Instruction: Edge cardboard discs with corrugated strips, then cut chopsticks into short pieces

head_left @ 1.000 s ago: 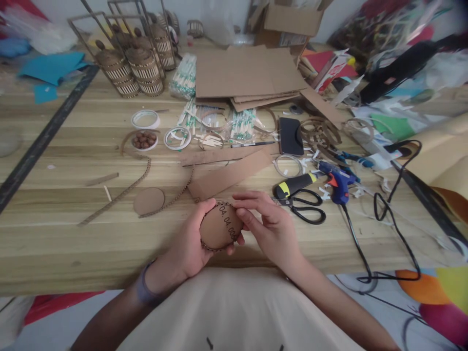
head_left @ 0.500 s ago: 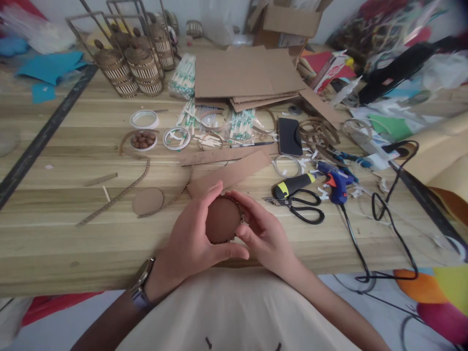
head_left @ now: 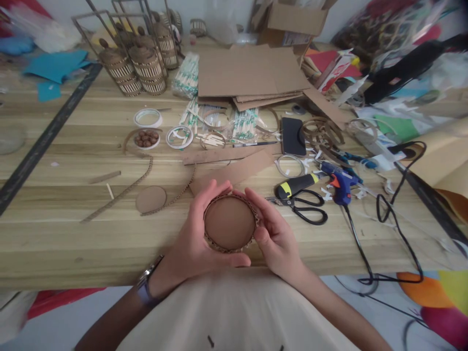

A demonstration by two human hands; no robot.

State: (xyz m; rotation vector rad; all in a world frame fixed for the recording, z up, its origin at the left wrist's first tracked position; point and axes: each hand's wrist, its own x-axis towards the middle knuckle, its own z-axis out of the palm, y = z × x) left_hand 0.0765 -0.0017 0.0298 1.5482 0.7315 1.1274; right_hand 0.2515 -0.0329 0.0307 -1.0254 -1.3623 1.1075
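Head view: a wooden table (head_left: 109, 253) filled most of the scene, with a stack of cardboard sheets (head_left: 252, 73) towards its far side. Left of that stack stood several lantern-like pieces (head_left: 148, 68) with striped sides and tall frames.

At the near edge, the left hand (head_left: 195, 246) was cupped round the left side of a round cardboard piece, its fingers curved upright along the rim and its thumb stretched out along the near side; whether that thumb touched the rim I could not tell. The right hand (head_left: 280, 239) closed in from the other side, fingers bent round the right rim and thumb against the edge, so the piece was held between the two.

A flat cardboard strip (head_left: 234, 173) lay just beyond the hands. The round cardboard piece (head_left: 230, 222) faced up, ringed by a corrugated border, in front of the person's pale clothing.

To the right lay a blue glue gun (head_left: 341, 187), black-handled scissors (head_left: 291, 203) and, touching or nearly touching them, a black-and-yellow tool (head_left: 298, 185). A dark phone (head_left: 293, 136) rested further back. On the left were a loose cardboard disc (head_left: 151, 200), then a white dish (head_left: 148, 147) of brown balls (head_left: 147, 138), and lastly a short white stick (head_left: 110, 191).
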